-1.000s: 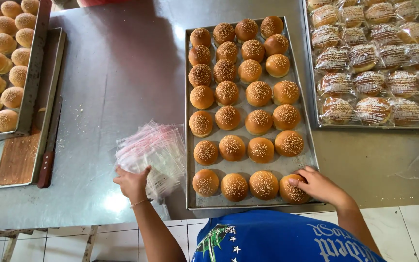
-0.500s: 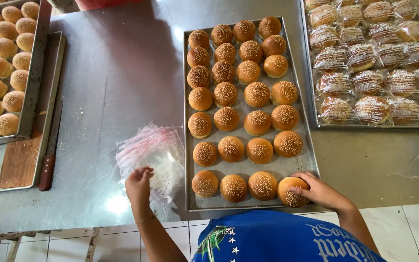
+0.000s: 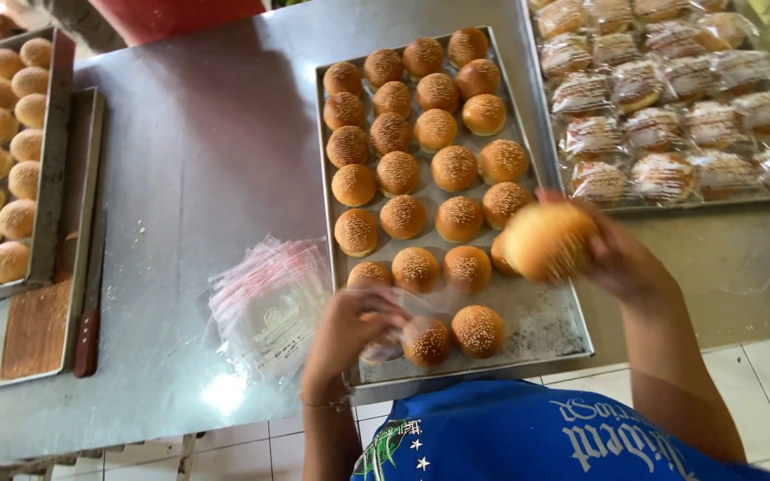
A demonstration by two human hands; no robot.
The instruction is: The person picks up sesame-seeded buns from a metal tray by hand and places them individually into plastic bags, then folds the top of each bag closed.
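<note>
My right hand holds a sesame bun lifted above the near right part of the metal baking tray. Rows of sesame buns fill the rest of that tray. My left hand is raised over the tray's near left corner and grips a clear plastic bag, which is hard to make out. A loose pile of clear bags with red print lies on the steel table just left of the tray.
A tray of buns wrapped in plastic sits at the far right. At the left stands another tray of buns, and nearer me a shallow tray with a wooden board and a knife. The steel table ends above a tiled floor.
My right hand has picked a bun off the tray's near right corner and raised it. My left hand has left the bag pile and moved right, over the tray, with a bag.
</note>
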